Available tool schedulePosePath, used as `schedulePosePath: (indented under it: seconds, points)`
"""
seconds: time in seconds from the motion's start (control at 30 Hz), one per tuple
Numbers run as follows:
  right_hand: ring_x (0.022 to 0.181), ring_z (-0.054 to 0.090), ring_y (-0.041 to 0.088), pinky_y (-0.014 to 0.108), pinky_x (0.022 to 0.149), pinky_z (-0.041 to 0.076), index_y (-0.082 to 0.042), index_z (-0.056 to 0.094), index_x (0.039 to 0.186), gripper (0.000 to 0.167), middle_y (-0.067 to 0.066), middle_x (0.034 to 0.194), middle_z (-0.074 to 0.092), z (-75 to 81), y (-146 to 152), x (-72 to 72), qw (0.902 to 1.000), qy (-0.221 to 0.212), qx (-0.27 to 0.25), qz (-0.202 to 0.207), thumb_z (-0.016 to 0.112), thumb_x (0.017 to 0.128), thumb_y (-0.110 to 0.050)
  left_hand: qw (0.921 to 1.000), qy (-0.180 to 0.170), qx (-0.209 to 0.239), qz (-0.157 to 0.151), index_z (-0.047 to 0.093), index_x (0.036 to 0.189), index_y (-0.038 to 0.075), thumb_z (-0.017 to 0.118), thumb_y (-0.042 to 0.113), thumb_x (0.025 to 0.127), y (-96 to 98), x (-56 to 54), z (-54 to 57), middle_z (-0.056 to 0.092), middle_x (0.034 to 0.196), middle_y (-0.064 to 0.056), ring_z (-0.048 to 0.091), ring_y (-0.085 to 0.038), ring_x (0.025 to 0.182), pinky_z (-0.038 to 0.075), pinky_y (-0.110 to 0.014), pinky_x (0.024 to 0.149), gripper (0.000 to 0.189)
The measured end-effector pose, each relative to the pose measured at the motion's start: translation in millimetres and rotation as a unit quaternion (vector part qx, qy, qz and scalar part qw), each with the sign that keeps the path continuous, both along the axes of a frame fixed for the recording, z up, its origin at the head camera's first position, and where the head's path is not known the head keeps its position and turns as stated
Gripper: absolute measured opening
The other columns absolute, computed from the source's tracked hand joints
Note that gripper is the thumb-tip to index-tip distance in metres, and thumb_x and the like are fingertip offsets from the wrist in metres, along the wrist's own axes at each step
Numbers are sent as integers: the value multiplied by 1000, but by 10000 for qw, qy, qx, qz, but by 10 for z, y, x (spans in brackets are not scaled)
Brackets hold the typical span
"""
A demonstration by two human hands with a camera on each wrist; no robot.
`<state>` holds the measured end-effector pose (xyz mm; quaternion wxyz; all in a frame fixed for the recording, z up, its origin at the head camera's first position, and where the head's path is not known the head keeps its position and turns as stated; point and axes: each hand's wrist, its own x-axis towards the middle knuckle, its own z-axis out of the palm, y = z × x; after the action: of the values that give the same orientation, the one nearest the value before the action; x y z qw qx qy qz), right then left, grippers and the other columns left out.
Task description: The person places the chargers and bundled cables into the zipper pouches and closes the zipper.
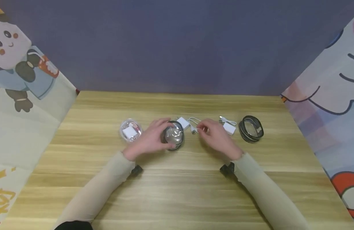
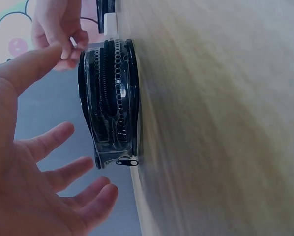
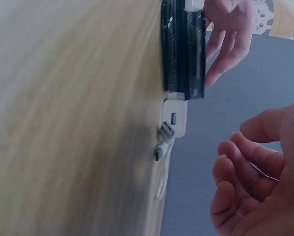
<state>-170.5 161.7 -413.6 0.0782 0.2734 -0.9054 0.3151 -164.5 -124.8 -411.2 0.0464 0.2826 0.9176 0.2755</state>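
Observation:
My left hand [image 1: 152, 135] spreads over a round, clear zip case with black edges [image 1: 174, 135], thumb and fingers on either side of it. In the left wrist view the fingers stand spread beside and above the case [image 2: 110, 98], whose zip pull [image 2: 127, 162] hangs at one end; firm contact cannot be made out. My right hand [image 1: 218, 137], fingers loosely bent, hovers with nothing in it. Beside its fingertips lie a white USB cable [image 1: 193, 130] and a white charger block [image 1: 183, 123]. The right wrist view shows the charger's port [image 3: 173, 118].
Left of the hands, a round clear case [image 1: 124, 134] has a white charger block inside. To the right lie another white charger block [image 1: 229, 128], a coiled white cable [image 1: 227, 120] and a second black-edged round case [image 1: 251, 129]. All rest on a wooden table [image 1: 177, 191].

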Motion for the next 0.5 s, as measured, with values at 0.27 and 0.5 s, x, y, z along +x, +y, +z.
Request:
schedulePosePath:
  seconds: [0.27, 0.5]
  points:
    - [92, 62, 25, 42, 81, 54, -3, 68, 109, 19, 10, 102, 66, -76, -61, -163, 9993, -227, 85, -299, 67, 93, -13, 9997, -248, 2, -9, 45, 148, 24, 84, 53, 72, 21, -20, -37, 20, 164, -12, 21, -37, 147, 33, -70, 104, 90]
    - [104, 61, 30, 48, 90, 52, -3, 65, 122, 35, 13, 116, 65, -108, -134, -263, 9966, -601, 323, -468, 70, 92, -22, 9992, -386, -89, -46, 39, 151, 27, 89, 49, 68, 21, -30, -52, 16, 164, -14, 21, -38, 146, 33, -70, 104, 99]
